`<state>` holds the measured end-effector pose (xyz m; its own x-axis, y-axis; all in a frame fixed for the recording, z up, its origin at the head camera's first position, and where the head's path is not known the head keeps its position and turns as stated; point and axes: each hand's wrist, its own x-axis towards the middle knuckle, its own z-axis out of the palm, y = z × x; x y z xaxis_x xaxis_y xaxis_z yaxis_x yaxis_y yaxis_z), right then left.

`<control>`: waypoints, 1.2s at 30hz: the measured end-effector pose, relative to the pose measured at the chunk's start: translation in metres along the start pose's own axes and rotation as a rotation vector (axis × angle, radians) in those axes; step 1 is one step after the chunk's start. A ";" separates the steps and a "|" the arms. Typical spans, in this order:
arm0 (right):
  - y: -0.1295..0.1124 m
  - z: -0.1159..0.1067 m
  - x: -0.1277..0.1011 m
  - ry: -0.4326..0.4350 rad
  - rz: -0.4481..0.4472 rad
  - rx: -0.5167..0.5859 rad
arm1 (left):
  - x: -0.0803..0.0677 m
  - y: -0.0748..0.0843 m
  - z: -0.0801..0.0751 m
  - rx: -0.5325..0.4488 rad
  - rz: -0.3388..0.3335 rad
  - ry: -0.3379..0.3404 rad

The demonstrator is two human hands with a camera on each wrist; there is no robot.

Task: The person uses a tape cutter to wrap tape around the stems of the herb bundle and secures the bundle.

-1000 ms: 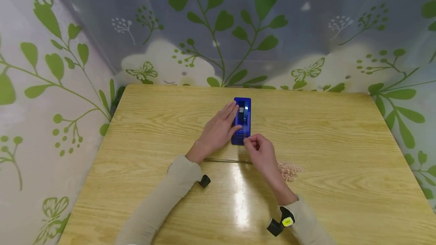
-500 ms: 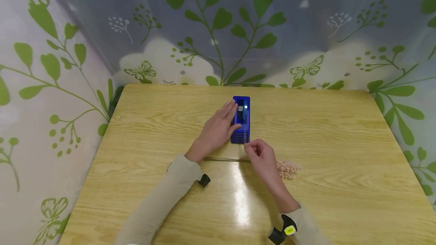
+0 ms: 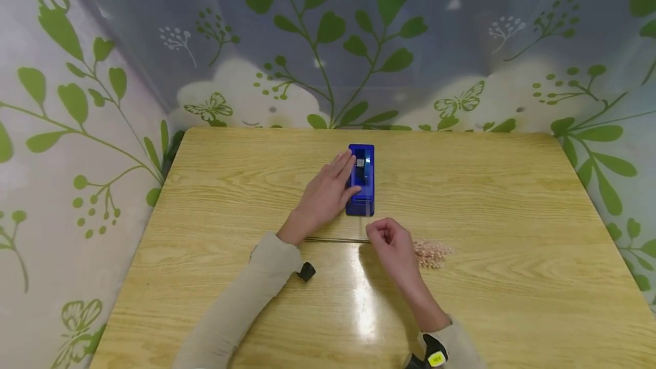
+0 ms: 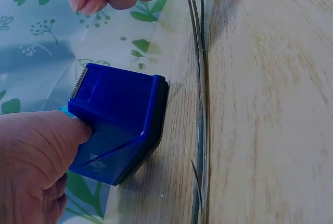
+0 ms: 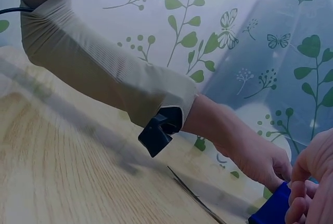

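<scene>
1. Head view, centre of the frame: a blue plastic tape dispenser stands lengthwise on the pale wooden table, well back from the near edge.
2. Left hand lies against the dispenser's left side, fingers straight and flat along it; the left wrist view shows the thumb pressed to the blue body near the serrated cutter.
3. Right hand hovers just below the dispenser's near end, fingers curled with thumb and fingertips drawn together; whether they pinch anything I cannot tell.
4. Thin dried stems with a pinkish flower head lie across the table just beneath the right hand, running left toward the left wrist and passing close to the dispenser's near end.
5. Leaf-printed plastic sheeting walls the table at the back and both sides.
6. Broad bare wood spreads at right and lower left.
</scene>
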<state>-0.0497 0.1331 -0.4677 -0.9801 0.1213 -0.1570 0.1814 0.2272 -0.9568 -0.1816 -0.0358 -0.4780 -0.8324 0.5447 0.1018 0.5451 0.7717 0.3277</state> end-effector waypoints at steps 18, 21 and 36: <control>0.003 0.000 -0.011 0.005 0.049 0.081 | -0.002 -0.006 0.006 -0.068 0.055 0.080; 0.004 0.001 -0.013 0.005 0.066 0.112 | -0.002 -0.005 0.005 -0.062 0.046 0.072; 0.011 0.004 -0.025 -0.006 0.117 0.159 | -0.001 -0.007 0.008 -0.054 0.034 0.071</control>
<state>-0.0237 0.1289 -0.4753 -0.9536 0.1321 -0.2707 0.2799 0.0567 -0.9584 -0.1835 -0.0391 -0.4878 -0.8193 0.5444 0.1798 0.5689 0.7332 0.3725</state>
